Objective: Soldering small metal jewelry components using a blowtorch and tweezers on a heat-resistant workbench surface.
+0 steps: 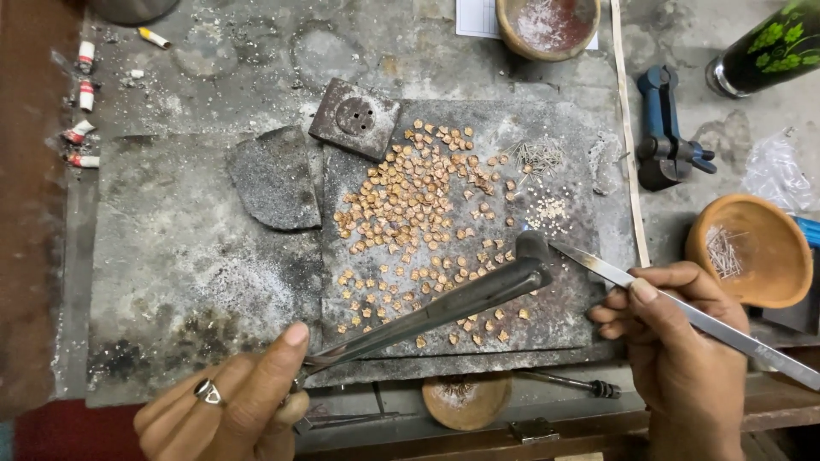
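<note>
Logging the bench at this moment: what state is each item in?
left hand: gripping blowpipe torch
right hand: gripping tweezers
copper pieces: scattered loose on slab
right clay bowl: holds thin pins
top clay bowl: powder-coated inside

Curved metal blowpipe [444,306] lies slanted above the grey slab [547,316], nozzle up-right. Slim steel tweezers [683,312] angle in over the slab's right edge, tips closed.

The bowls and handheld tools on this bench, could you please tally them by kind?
Clay bowls: 2, the top bowl and the right bowl.
Torch pipe in the left hand: 1.
Tweezers in the right hand: 1.
Total: 4.
</note>
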